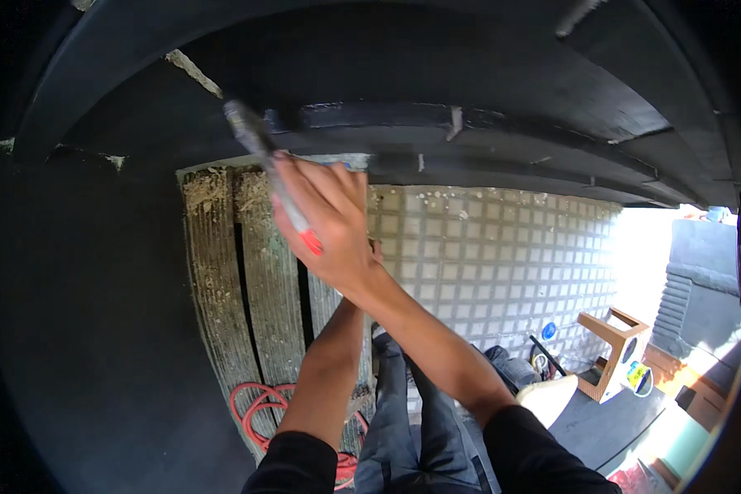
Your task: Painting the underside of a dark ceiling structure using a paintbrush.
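Where the right hand [331, 221] grips, a brush [252, 135] protrudes.

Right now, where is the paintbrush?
In the head view, the paintbrush is up and left of centre, held in the right hand, its blurred tip near the lower end of a pale streak.

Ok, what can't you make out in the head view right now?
All in the head view:
- Left hand: mostly hidden behind the right hand; I can't tell its grip or whether it holds anything.
- Paintbrush: its tip is blurred, so bristle contact is unclear.
- Red hose: partly hidden behind the left forearm.
- Red-and-white item: cut off by the lower edge.
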